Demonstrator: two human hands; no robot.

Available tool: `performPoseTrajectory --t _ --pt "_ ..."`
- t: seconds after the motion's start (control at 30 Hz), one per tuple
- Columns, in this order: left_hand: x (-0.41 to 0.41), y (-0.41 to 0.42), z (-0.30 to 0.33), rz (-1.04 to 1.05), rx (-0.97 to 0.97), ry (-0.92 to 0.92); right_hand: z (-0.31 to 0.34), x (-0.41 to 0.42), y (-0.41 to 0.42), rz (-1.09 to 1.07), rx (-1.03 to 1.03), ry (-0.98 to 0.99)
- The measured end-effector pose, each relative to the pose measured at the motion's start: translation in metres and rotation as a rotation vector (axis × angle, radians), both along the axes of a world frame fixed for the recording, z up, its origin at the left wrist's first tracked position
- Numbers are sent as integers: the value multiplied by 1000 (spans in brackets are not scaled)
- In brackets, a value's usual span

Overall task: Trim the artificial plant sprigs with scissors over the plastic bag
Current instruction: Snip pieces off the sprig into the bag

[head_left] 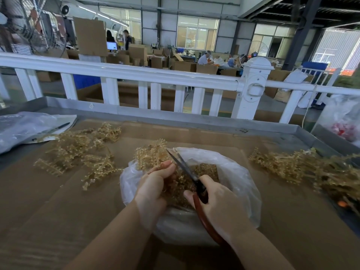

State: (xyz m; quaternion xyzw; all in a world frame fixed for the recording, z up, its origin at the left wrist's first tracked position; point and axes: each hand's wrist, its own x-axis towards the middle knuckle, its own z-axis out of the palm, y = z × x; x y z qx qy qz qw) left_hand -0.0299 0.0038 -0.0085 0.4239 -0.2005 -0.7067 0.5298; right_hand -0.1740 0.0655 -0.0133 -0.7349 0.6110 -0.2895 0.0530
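Fingers of the left hand (153,188) curl around a tan artificial sprig (151,154), holding it upright over the open mouth of a clear plastic bag (239,184) at a factory workbench. To its right, the right hand (220,203) grips red-handled scissors (196,184), fingers wrapped around the handles, the dark blades slightly parted and angled up-left so their tips sit at the sprig's base just beside the left fingertips.

At far left, a crumpled clear bag (21,127) lies on the bench with a dark pen (56,128) resting on a white sheet beside it; what the bag holds cannot be told. Next comes a loose scatter of tan sprigs (78,151) spread over the brown cardboard (58,211) covering the bench top. The central plastic bag holds a heap of tan clippings (206,170), visible between the two hands. Right of it, a second pile of sprigs (292,168) trails toward the bench edge. At far right, another clear bag (342,117) holds something red. A white railing (136,75) runs behind the bench, with cardboard boxes (185,66) and seated workers beyond.
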Motion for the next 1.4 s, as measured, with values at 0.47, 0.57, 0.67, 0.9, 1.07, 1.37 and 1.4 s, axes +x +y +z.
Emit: performPoseTrajectory --t 0.47,0.57,0.67,0.9,1.07,1.37,1.4 --pt "-5 -4 -7 -86 32 50 -5 2 -8 19 1 35" --pt "-5 -5 -8 -106 38 58 -5 3 -11 8 -2 55" --pt "-3 -5 -9 -111 48 71 -5 4 -12 1 3 65" --pt "-3 -6 -9 -115 12 58 -4 3 -13 4 19 50" --pt "-2 -6 -4 -131 64 11 -4 2 -14 1 30 28" --pt "-5 -8 7 -119 110 18 1 1 -13 15 21 -3" --pt "-5 -9 7 -125 108 23 1 1 -12 20 15 -5"
